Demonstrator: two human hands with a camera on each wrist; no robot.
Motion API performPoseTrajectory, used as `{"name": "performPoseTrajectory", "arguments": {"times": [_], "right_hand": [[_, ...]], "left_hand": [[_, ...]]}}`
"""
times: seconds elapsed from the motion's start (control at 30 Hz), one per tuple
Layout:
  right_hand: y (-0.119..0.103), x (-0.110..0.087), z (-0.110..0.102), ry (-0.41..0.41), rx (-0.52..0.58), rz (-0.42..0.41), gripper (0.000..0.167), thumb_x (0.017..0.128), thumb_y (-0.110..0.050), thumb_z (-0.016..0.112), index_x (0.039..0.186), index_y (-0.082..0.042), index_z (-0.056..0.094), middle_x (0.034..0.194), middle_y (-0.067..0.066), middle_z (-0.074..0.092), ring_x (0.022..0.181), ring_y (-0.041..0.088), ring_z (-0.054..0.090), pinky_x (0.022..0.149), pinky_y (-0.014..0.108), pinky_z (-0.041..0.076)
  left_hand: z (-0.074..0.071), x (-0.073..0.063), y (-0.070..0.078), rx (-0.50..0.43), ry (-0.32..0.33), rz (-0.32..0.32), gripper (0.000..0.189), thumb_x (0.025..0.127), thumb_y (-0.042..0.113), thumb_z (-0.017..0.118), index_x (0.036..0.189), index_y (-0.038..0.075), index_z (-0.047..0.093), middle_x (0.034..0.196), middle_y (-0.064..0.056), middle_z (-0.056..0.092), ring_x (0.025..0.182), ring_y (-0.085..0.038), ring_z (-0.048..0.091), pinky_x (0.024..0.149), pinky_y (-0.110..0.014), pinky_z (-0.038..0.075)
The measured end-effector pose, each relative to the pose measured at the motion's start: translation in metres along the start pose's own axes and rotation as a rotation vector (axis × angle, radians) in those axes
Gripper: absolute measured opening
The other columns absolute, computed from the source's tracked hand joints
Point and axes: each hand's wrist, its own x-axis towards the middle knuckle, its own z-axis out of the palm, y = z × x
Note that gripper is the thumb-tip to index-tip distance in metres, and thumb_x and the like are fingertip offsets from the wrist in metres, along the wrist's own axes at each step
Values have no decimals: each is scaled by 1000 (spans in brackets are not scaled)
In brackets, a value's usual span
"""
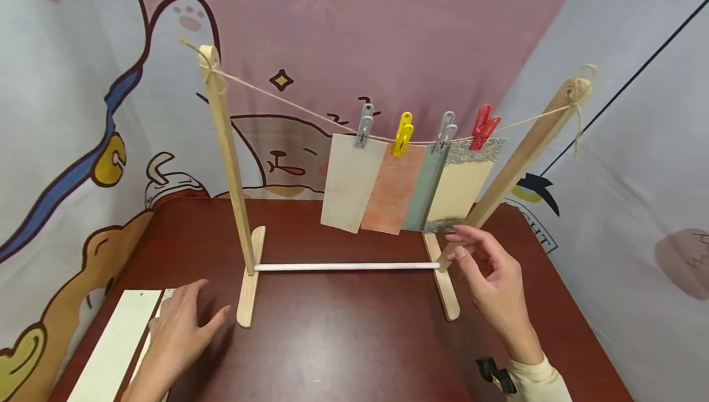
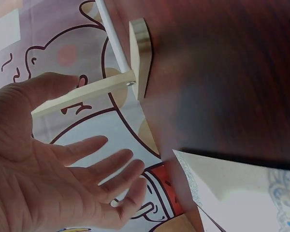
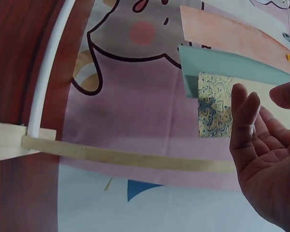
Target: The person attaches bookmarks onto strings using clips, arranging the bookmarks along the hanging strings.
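Observation:
Four paper cards hang side by side from a twine line: an off-white card (image 1: pixel 352 186), an orange card (image 1: pixel 394 189), a grey-green card (image 1: pixel 419 205) and a cream card with blue lace-like borders (image 1: pixel 462 186). A grey clothespin (image 1: pixel 364 126), a yellow clothespin (image 1: pixel 403 135), a second grey clothespin (image 1: pixel 445 133) and a red clothespin (image 1: pixel 484 127) hold them. My right hand (image 1: pixel 498 282), fingers loosely bent and holding nothing, is just below the cream card. Low at the left, my left hand (image 1: pixel 177 331) hovers with spread fingers over a patterned card (image 2: pixel 241 188), partly hiding it.
A wooden stand carries the twine between its left post (image 1: pixel 227 156) and right post (image 1: pixel 520 149), joined low by a white rod (image 1: pixel 346 266). A plain off-white card (image 1: pixel 119 340) lies on the dark red table (image 1: pixel 332 340). Printed cloth (image 1: pixel 388 32) hangs behind.

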Motion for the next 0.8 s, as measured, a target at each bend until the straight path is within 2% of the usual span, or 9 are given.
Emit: {"name": "performPoseTrajectory", "arguments": {"times": [0.17, 0.3, 0.37, 0.53, 0.67, 0.8], "right_hand": [[5, -6, -3, 5, -26, 71, 36, 107, 0, 67, 140, -10, 70, 118, 0, 77, 81, 12, 70, 57, 24, 50], [11, -13, -8, 17, -73, 113, 33, 108, -3, 66, 140, -12, 71, 120, 4, 77, 90, 13, 71, 63, 22, 51], [14, -15, -9, 16, -99, 119, 33, 108, -3, 66, 140, -11, 70, 121, 7, 77, 92, 14, 72, 63, 22, 51], [23, -21, -11, 0, -127, 135, 31, 108, -3, 67, 138, -9, 71, 119, 3, 76, 94, 12, 71, 65, 20, 52], [29, -25, -12, 1, -128, 148, 31, 107, -3, 68, 137, -11, 72, 118, -3, 76, 94, 10, 71, 65, 20, 53], [34, -29, -14, 2, -143, 188, 32, 108, -5, 68, 138, -13, 71, 117, -3, 77, 93, 10, 70, 64, 21, 54]], "left_hand": [[-6, -1, -9, 29, -63, -101, 77, 97, 34, 82, 147, -12, 47, 142, -42, 46, 129, -68, 42, 89, -85, 36], [-8, 1, -15, 42, -145, -174, 81, 100, 38, 78, 151, -12, 41, 146, -45, 40, 132, -71, 36, 95, -87, 31], [-7, 0, -18, 55, -164, -195, 83, 100, 40, 76, 152, -13, 40, 146, -47, 39, 132, -73, 35, 96, -87, 31], [-4, -7, -25, 84, -152, -226, 86, 99, 42, 76, 151, -15, 39, 142, -49, 38, 130, -73, 36, 93, -86, 33], [-3, -12, -28, 84, -137, -220, 84, 99, 41, 77, 149, -15, 40, 140, -50, 39, 128, -74, 38, 91, -86, 34], [-1, -14, -30, 82, -144, -230, 83, 98, 38, 78, 148, -16, 41, 139, -50, 40, 128, -74, 39, 92, -87, 34]]}}
